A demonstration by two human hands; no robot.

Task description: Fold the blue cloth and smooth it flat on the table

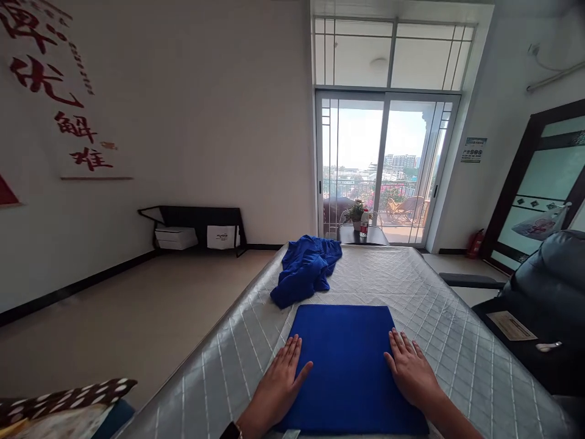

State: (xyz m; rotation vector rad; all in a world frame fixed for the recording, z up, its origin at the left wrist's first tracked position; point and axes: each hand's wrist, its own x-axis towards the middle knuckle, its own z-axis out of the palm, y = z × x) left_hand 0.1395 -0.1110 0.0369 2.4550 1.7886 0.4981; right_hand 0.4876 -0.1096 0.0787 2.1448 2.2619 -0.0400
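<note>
A blue cloth (345,372), folded into a flat rectangle, lies on the silver quilted mattress (457,323) in front of me. My left hand (284,378) rests flat on its left edge, fingers stretched forward and thumb spread onto the cloth. Along the right edge my right hand (409,366) lies flat too, fingers extended. Neither hand grips anything. A crumpled blue cloth (306,268) of the same colour sits farther up the mattress, just beyond the folded one and to its left.
Beyond the mattress's far end a small dark table (375,235) holds a bottle (364,224) and a potted plant (355,212). A black chair (543,292) stands to the right. At lower left lies a polka-dot cushion (68,399). A low black rack (201,219) is against the wall.
</note>
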